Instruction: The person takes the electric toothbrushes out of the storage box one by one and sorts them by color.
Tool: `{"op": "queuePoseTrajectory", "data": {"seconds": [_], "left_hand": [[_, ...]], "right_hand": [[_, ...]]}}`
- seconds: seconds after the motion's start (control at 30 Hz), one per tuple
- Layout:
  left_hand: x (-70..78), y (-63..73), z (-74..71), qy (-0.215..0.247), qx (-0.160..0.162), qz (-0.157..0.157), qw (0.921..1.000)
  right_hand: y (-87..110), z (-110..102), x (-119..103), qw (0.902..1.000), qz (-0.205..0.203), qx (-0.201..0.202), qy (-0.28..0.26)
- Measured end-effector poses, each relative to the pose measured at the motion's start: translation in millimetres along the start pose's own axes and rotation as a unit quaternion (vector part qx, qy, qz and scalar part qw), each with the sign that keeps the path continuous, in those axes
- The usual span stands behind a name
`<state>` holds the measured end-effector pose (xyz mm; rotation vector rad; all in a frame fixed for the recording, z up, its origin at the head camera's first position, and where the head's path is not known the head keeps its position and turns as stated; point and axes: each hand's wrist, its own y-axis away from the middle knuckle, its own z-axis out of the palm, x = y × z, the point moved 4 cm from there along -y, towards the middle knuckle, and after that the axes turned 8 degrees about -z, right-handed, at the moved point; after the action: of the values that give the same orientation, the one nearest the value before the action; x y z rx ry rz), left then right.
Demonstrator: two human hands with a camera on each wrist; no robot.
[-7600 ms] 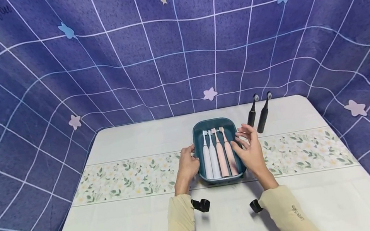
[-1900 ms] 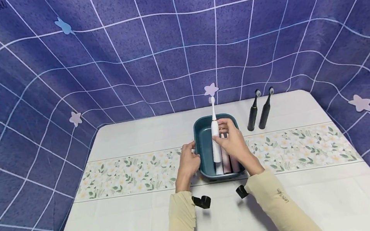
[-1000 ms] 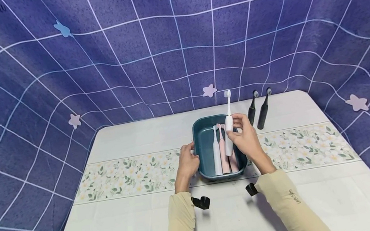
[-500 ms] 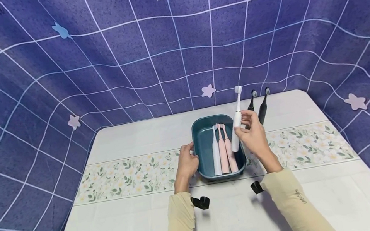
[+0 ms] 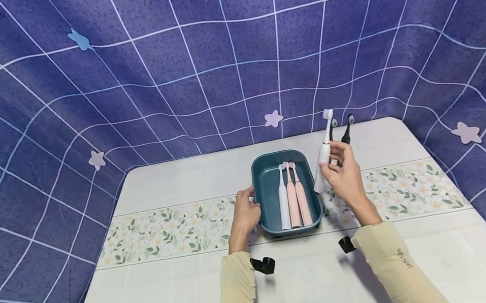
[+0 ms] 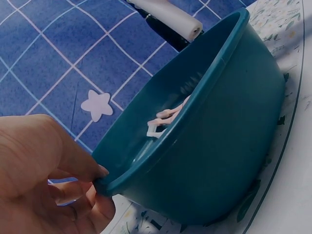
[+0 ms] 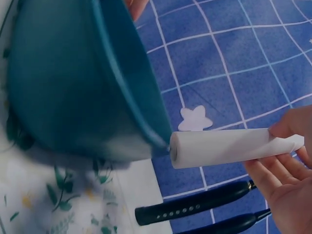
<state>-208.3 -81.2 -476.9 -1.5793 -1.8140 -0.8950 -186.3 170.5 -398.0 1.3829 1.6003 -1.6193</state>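
Note:
My right hand [image 5: 346, 176] pinches a white electric toothbrush [image 5: 323, 156] by its handle, thumb on one side and fingers on the other. The brush head points up and away, and the handle's base [image 7: 174, 150] is at the right rim of a teal plastic basin [image 5: 270, 199]. Inside that basin lie another white electric toothbrush [image 5: 284, 206] and two pink ones, the middle pink toothbrush [image 5: 293, 205] and the right pink toothbrush [image 5: 303, 204], heads toward the back. At the basin's left side, my left hand [image 6: 48, 170] grips the rim between thumb and fingers.
Two black electric toothbrushes lie side by side right of the basin, the nearer black toothbrush [image 7: 195, 202] and the outer black toothbrush [image 5: 347, 135], partly behind my right hand. A white table cover [image 5: 174, 293] with a floral band lies underneath. A blue curtain [image 5: 198, 91] hangs behind.
My right hand has lifted one of the two white toothbrushes from the basin and carried it right, past the rim. The remaining white one sits closer to the pink ones. My left hand stayed put.

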Motion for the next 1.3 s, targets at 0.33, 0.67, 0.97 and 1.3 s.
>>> {"op": "queuePoseTrajectory", "data": {"seconds": [0.33, 0.67, 0.97, 1.3], "left_hand": [[0.4, 1.1, -0.1, -0.003, -0.001, 0.0, 1.0], [-0.7, -0.1, 1.0, 0.001, -0.003, -0.01, 0.9999], [-1.4, 0.5, 0.7, 0.003, -0.004, -0.001, 1.0], [-2.3, 0.2, 0.9, -0.003, 0.001, 0.001, 1.0]], "right_hand": [[1.9, -10, 12, 0.9989, -0.026, 0.031, 0.022], [3.9, -12, 35, 0.996, -0.061, 0.05, 0.042], [5.0, -11, 78, 0.9951, -0.064, 0.056, 0.05], [6.2, -10, 92, 0.993, -0.071, 0.057, 0.075]]}}
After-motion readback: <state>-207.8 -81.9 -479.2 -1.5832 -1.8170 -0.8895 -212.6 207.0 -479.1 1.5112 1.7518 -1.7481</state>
